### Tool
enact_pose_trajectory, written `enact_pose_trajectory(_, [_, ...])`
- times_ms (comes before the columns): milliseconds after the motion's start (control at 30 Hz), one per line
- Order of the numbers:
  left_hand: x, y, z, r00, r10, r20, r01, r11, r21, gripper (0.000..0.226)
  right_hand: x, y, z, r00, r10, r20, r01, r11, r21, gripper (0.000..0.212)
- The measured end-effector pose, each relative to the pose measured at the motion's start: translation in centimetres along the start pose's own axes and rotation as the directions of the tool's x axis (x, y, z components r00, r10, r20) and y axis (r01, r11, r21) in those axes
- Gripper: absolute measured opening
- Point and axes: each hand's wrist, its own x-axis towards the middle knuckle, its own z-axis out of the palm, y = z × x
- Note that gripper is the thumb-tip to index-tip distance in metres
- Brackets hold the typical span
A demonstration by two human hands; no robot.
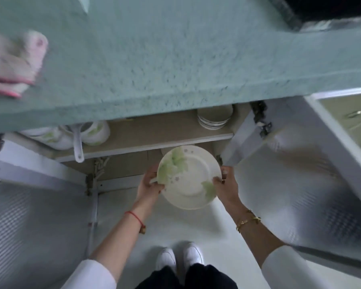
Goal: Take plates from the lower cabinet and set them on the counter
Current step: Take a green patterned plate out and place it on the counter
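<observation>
Head view: we are gripping the plate (pixel 189 177) by opposite rims, left hand (pixel 149 187) and right hand (pixel 226 187) pinching. Counter (pixel 175 59) edge is overhanging; rising carelessly risks clipping it.

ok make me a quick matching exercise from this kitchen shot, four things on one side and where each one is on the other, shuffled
Things:
1. leaf-pattern plate
2. stack of plates
3. pink cloth
4. white ladle

Places:
A. on the counter, far left
B. held between both hands, in front of the open cabinet
C. right end of the cabinet shelf
D. left part of the shelf, handle sticking out over the edge

Pairs: 1-B, 2-C, 3-A, 4-D
</observation>
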Motion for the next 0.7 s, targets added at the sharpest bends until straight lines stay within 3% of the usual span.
enact_pose_trajectory(167, [-9.9, 8.4, 0.5, 0.998, 0.060, 0.023, -0.060, 0.998, -0.007, 0.073, -8.4, -7.4, -7.5, 0.997, 0.069, -0.042, -0.064, 0.991, 0.118, 0.030])
enact_pose_trajectory(367, [-19.5, 17.1, 1.6, 0.996, 0.054, 0.064, -0.056, 0.998, 0.032, 0.075, -16.1, -15.3, -16.2, 0.991, 0.091, -0.094, -0.067, 0.969, 0.238, 0.033])
enact_pose_trajectory(567, [-25.6, 25.1, 3.2, 0.963, 0.142, 0.230, -0.162, 0.984, 0.073, 0.069, -22.1, -20.9, -23.3, 0.973, 0.098, -0.207, -0.015, 0.929, 0.369, 0.033])
enact_pose_trajectory(700, [-28.2, 30.1, 5.3, 0.902, 0.183, 0.391, -0.238, 0.966, 0.098, 0.065, -24.9, -24.0, -27.9, 0.947, 0.110, -0.303, 0.032, 0.902, 0.430, 0.034])
